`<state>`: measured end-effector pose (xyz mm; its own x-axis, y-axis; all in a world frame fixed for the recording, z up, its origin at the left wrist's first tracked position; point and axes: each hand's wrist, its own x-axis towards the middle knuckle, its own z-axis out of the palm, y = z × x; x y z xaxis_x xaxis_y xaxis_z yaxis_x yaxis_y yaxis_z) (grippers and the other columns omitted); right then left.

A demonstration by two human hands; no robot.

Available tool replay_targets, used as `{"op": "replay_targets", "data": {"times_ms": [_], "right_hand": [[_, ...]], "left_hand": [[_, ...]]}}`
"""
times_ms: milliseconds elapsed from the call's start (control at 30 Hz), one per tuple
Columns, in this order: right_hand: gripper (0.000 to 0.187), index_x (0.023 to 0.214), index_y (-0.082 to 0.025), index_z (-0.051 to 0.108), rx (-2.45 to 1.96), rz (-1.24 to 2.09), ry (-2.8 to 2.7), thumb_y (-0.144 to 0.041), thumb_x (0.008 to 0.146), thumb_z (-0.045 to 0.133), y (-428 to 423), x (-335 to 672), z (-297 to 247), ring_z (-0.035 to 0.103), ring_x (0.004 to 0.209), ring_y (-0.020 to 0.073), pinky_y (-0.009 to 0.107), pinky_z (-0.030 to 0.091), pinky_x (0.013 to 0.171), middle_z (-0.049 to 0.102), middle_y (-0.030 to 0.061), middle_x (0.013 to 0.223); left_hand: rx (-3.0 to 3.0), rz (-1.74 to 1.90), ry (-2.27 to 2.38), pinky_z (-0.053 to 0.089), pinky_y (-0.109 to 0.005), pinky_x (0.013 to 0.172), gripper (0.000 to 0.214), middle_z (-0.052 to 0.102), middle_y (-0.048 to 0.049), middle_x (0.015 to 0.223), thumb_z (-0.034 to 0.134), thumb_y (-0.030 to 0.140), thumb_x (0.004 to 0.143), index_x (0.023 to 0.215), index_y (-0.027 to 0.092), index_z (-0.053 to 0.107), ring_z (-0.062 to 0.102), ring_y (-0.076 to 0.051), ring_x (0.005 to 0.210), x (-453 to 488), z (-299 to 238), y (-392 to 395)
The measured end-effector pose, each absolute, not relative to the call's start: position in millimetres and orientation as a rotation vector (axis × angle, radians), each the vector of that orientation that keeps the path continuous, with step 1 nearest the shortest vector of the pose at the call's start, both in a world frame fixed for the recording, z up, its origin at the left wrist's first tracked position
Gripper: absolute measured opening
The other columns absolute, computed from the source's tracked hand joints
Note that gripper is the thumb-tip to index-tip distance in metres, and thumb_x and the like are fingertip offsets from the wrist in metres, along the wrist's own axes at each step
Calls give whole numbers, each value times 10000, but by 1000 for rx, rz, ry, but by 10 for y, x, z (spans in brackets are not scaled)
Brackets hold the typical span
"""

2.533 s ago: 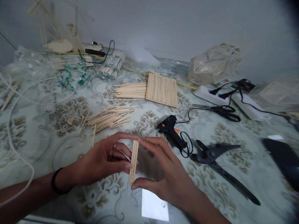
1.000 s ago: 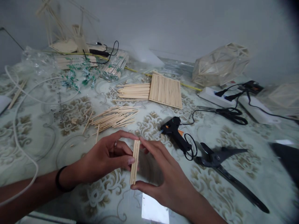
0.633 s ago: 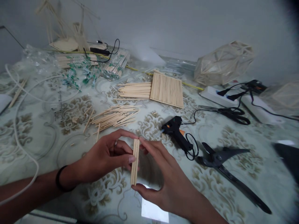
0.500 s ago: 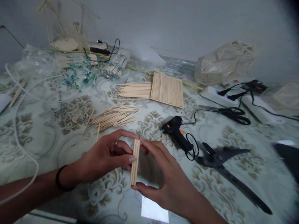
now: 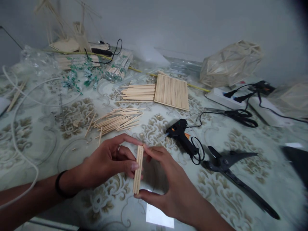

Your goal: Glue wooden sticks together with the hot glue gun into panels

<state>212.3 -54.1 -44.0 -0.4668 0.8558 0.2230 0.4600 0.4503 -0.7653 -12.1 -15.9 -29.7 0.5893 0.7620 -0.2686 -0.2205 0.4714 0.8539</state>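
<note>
Two hands pinch one short strip of thin wooden sticks, set side by side and held upright just above the tabletop, towards the middle of its near edge. The left hand closes thumb and fingers on the strip's left face, while the right hand clamps it end to end, forefinger on the top end and thumb under the bottom end. The strip looks very light and stiff along its length, but probably weak across the joints between sticks, so I judge a grip on the two ends or flat on both faces safer than any twisting hold; the pale wood seems dry and matt, not slippery. Beyond the hands lies a loose heap of sticks, and farther towards the far edge a flat square mat of sticks with a neat bundle touching its left side. Right of the hands rest a black glue gun with its cord, and long dark metal shears, smooth and hard. Near the far right corner stands a faceted stick frame beside a white power strip. The glossy tablecloth bears a beige scroll pattern.
</note>
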Motion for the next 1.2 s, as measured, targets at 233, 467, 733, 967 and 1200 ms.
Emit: {"op": "replay_targets", "data": {"times_ms": [233,467,733,967,1200], "right_hand": [[947,1520,-329,344,-1043,903,-2071,-358,758,905,-535,2111,-473,612,1236,312,495,544,1025,598,113,1343],[1051,1583,-365,270,-1095,923,-2110,-331,755,917,-533,2101,-465,574,1303,296,467,517,1086,572,96,1425],[1172,1649,-413,51,-1142,997,-2186,-471,804,861,-526,2126,-454,540,1322,299,471,485,1111,527,90,1460],[356,1192,-264,579,-1132,1060,-1979,-361,905,765,-489,2140,-338,605,893,185,303,530,807,609,15,996],[148,829,-222,626,-1075,1284,-1996,-278,934,713,-493,2091,-299,578,714,126,248,445,676,613,-34,773]], "left_hand": [[871,680,696,604,-242,663,321,822,-13,823,787,141,867,1142,224,642,753,-133,662,-130,-315,-182],[865,710,685,605,-218,661,317,821,-3,828,778,131,870,1136,221,631,740,-111,659,-120,-307,-164],[912,701,800,591,-246,669,397,779,3,781,811,190,843,1185,205,610,727,-133,662,-131,-285,-150],[962,782,793,521,-199,663,384,708,53,739,802,203,859,1185,232,601,656,-90,661,-130,-281,-141],[1196,848,928,535,-263,786,388,754,34,818,768,239,917,1225,270,533,712,-140,801,-155,-337,-195]]}}
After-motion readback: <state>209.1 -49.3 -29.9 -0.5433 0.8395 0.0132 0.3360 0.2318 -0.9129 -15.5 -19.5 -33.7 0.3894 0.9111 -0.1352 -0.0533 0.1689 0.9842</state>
